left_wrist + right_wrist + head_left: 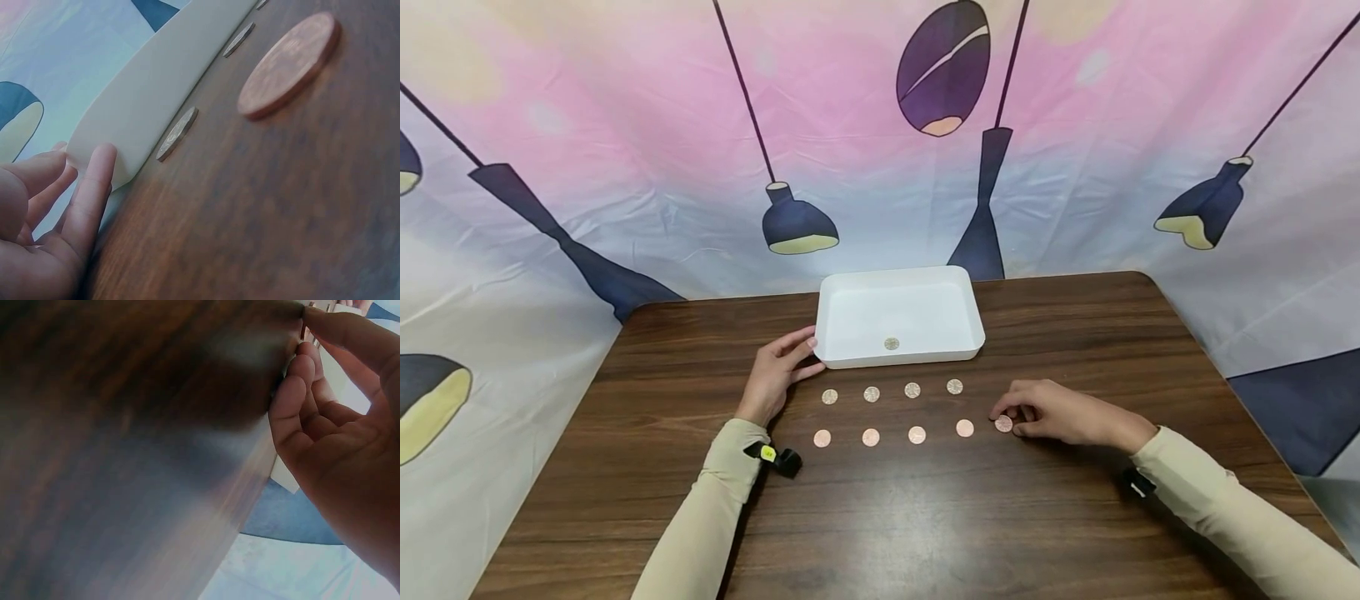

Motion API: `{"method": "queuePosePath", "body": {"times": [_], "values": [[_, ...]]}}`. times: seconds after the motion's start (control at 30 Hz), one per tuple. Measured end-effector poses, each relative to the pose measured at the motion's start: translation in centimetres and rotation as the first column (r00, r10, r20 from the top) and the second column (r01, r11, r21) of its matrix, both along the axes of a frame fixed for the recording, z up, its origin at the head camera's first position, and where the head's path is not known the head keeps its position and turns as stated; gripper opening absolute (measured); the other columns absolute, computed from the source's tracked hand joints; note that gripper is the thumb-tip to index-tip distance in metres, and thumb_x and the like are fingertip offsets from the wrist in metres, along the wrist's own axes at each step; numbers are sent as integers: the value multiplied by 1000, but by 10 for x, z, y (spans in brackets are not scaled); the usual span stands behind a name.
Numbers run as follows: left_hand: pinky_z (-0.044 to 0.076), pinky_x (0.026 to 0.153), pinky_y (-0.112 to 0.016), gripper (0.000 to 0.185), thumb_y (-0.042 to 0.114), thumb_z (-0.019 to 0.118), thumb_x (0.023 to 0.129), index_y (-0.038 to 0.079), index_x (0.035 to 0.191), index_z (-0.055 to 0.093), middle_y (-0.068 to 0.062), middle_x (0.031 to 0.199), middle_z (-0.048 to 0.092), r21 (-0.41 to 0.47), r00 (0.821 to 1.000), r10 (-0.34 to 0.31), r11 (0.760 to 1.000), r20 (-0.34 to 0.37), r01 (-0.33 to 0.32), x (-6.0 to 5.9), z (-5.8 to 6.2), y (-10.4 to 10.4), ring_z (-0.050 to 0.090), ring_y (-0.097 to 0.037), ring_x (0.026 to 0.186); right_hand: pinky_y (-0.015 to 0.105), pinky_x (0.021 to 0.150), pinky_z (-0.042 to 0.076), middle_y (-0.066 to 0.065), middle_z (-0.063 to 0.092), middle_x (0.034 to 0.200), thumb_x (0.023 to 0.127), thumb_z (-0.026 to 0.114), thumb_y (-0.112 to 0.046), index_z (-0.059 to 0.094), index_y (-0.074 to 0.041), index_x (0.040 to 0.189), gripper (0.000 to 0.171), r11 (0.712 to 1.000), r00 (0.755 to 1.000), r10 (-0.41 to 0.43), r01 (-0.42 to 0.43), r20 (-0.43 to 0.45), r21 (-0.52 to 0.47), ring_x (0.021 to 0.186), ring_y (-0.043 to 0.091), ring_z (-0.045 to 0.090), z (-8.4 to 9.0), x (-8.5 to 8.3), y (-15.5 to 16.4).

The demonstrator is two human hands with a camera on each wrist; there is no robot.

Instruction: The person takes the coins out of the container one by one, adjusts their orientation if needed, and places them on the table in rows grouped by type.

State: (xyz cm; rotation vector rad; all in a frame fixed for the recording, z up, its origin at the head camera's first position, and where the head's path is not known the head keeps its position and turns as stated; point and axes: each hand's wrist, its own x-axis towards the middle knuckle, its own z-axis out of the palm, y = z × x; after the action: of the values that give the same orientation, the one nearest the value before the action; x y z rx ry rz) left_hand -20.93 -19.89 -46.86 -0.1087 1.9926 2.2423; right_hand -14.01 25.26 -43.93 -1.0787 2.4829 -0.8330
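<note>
Copper-coloured coins lie in the near row on the dark wooden table (pixel 1060 533), and the right hand (pixel 1063 414) sits at the right end of that row, its curled fingertips (pixel 1000 410) closing on the end coin (pixel 1003 424), which lies flat on the wood just right of the other four copper coins (pixel 916 434). Whether the coin is already lifted off the surface cannot be told; the right wrist view is blurred and shows only curled fingers against the table. Farther back runs a second row of four silvery coins (pixel 912 389), evenly spaced and well apart from one another. Beyond them stands a white tray (pixel 976 321), shallow and rectangular, with a single silvery coin (pixel 891 343) lying inside near its near wall. The left hand (pixel 778 373) rests on the table at the tray's near left corner, fingers relaxed and nearly straight, their tips (pixel 100 162) touching the tray's wall (pixel 150 94) without gripping it. In the left wrist view the nearest copper coin (pixel 289 64) looms large on the wood, and a silvery one (pixel 177 133) lies just beside the tray's edge. Both arms wear beige sleeves (pixel 715 492). A printed cloth (pixel 625 125) with dark lamp shapes on pink and pale blue hangs behind the table.
</note>
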Motion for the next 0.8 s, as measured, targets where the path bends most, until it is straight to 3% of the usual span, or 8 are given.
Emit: {"method": "queuePosePath", "body": {"times": [0.47,0.6,0.8], "values": [[63,93,-33,46,12,63,108,-2,151,55,-25,150,51,2,1000,-4,1000,1,4,1,-3,1,69,-17,114,21,68,53,-11,61,94,100,74,-9,75,-15,113,14,1000,1000,14,-14,4,6,80,-1,54,6,1,-2],[64,93,-33,46,11,63,107,-2,151,55,-25,150,52,6,1000,-1,1000,2,1,0,-2,1,69,-17,113,22,69,53,-12,61,91,100,72,-5,74,-10,111,12,1000,1000,-1,0,-26,-16,80,0,56,18,-9,-9],[64,92,-33,46,11,63,108,-2,151,55,-24,150,52,4,1000,10,1000,-4,-10,1,-1,0,70,-16,112,24,75,55,-8,68,93,98,70,4,73,-3,117,20,984,997,-67,61,-31,-166,85,7,61,43,-36,-34]]}}
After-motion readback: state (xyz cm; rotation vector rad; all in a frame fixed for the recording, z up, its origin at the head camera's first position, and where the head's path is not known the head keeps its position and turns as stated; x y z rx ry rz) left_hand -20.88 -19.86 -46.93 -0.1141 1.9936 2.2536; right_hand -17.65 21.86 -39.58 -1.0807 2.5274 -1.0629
